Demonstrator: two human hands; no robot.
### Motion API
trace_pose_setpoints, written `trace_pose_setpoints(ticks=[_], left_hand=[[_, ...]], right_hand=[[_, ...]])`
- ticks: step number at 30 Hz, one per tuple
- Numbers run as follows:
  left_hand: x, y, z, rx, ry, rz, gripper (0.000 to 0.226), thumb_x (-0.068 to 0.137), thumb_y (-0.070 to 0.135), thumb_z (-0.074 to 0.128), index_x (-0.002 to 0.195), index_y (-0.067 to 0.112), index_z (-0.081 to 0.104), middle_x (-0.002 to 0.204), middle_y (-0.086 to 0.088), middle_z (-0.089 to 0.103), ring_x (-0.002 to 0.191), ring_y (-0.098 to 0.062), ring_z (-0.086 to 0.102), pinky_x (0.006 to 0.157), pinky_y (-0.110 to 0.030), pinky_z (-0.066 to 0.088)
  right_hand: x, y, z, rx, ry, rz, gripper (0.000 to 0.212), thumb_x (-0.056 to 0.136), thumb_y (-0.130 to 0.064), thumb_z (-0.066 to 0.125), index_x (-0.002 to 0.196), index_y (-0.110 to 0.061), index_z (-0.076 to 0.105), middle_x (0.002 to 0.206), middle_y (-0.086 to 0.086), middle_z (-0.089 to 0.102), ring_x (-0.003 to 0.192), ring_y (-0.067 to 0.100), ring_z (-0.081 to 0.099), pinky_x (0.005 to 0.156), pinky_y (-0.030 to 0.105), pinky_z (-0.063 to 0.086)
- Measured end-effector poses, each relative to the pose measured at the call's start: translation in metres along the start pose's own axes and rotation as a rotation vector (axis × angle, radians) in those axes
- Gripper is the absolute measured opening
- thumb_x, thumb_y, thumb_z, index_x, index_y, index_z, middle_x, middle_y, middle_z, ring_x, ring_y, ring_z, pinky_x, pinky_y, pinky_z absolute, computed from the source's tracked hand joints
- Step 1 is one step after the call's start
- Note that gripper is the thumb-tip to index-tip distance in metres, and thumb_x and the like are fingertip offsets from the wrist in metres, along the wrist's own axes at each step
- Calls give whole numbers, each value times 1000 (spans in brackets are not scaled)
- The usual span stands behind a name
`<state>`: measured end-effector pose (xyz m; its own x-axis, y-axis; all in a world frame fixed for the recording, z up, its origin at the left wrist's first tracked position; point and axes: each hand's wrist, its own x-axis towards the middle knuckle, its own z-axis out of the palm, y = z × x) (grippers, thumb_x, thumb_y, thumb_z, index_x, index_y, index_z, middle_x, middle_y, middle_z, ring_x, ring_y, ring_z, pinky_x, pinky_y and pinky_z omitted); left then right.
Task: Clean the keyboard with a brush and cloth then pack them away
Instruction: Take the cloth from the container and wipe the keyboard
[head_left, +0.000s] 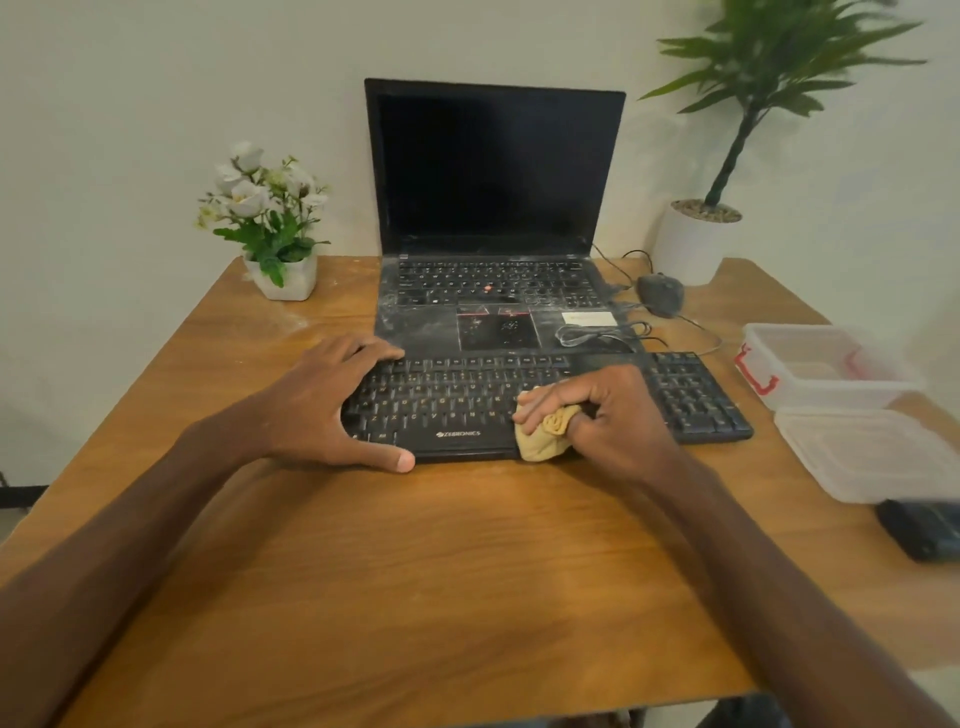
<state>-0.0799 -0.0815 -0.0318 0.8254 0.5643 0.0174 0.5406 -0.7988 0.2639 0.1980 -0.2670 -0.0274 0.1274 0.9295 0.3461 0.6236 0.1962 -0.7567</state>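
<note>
Wooden desk: left hand spread flat, bracing keyboard; right hand fingers bunching cloth.

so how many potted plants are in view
2: a white-flowered plant on the table at back left, and a tall leafy plant at back right.

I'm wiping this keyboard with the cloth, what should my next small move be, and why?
Probably slide the cloth right, toward the number pad. Your right hand grips the bunched cloth at the front edge of the keyboard, near its middle. The left hand rests on the left end, seemingly steadying it, and the number pad lies uncovered just beyond the cloth.
</note>
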Motion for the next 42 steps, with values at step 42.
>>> trace_pose_setpoints(ticks=[42], left_hand=[[100,102,-7,215,-380,66,152,50,94,73,166,25,4,129,9,21,126,-15,25,118,-46,36]], right_hand=[[-22,16,-35,-267,180,102,49,73,17,64,84,-28,78,98,-1,79,96,5,74,81,19,60]])
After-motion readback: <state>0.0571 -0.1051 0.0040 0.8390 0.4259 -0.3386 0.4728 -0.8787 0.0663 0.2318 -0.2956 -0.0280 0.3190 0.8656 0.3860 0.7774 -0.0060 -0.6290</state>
